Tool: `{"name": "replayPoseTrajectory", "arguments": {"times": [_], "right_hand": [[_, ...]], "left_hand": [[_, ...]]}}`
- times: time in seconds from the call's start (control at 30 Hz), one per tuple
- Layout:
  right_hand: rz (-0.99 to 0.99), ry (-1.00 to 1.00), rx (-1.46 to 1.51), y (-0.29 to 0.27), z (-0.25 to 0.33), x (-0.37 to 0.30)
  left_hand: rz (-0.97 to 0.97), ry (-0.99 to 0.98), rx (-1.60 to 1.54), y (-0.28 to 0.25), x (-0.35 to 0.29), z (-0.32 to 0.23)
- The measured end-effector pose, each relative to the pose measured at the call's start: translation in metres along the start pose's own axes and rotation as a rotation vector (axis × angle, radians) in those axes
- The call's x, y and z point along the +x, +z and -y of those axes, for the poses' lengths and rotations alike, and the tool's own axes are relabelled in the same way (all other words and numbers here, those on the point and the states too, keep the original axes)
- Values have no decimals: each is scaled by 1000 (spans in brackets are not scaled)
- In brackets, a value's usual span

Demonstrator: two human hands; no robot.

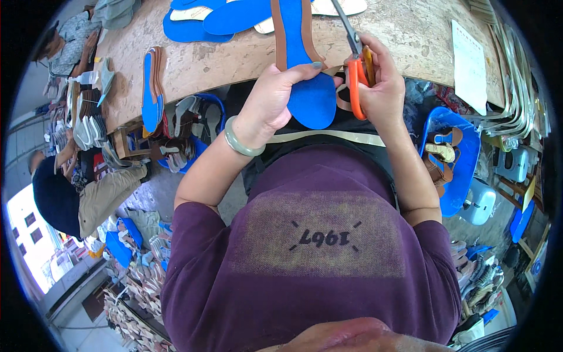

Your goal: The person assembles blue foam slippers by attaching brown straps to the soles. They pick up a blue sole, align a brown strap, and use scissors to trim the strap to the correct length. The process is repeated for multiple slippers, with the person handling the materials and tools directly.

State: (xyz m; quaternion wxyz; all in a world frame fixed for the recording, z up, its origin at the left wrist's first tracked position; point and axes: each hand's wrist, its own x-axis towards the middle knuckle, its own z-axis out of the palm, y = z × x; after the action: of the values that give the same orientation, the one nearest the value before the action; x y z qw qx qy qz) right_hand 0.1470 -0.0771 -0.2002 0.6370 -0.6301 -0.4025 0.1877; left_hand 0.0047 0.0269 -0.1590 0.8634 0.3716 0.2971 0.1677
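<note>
My left hand [271,101] is closed on a blue shoe insole [312,107] with brown strips along both sides. The thumb lies across its upper face, and the rounded end points toward me. Beside it, my right hand [384,88] grips a pair of scissors [355,88] by the orange handles. Their dark blades point away over the table. A narrow tan strip [342,101] hangs between the insole and the scissors; whether it is joined to the insole I cannot tell.
On the wooden table [246,61] lie several blue insoles [237,17], a stack of brown-edged ones [151,94] and a paper sheet [469,67]. A blue basin [460,176] of shoe parts stands at the right. Two people [64,193] are at the left.
</note>
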Motion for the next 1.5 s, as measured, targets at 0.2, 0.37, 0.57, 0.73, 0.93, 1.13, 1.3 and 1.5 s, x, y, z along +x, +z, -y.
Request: {"name": "replayPoseTrajectory", "arguments": {"times": [0.2,0.37,0.57,0.73,0.93,1.13,1.3,1.5], "right_hand": [[191,185,377,-26,11,-19],[453,470,224,-65,35,-70],[543,554,-118,-67,42,-81],[467,342,-271,-57,35,-81],[447,343,-318,-64,38,-85],[427,371,-401,-54,41,-75],[404,377,-311,-58,37,-73],[375,461,-197,-83,23,-38]], "left_hand": [[-82,328,271,-3,1,11],[-75,684,520,-4,0,26],[-122,1281,1305,-17,5,36],[-23,1401,1137,-25,15,52],[-10,1412,1199,-25,14,42],[104,1425,1187,-20,13,45],[23,1158,1282,-22,9,28],[101,281,194,-16,12,19]]}}
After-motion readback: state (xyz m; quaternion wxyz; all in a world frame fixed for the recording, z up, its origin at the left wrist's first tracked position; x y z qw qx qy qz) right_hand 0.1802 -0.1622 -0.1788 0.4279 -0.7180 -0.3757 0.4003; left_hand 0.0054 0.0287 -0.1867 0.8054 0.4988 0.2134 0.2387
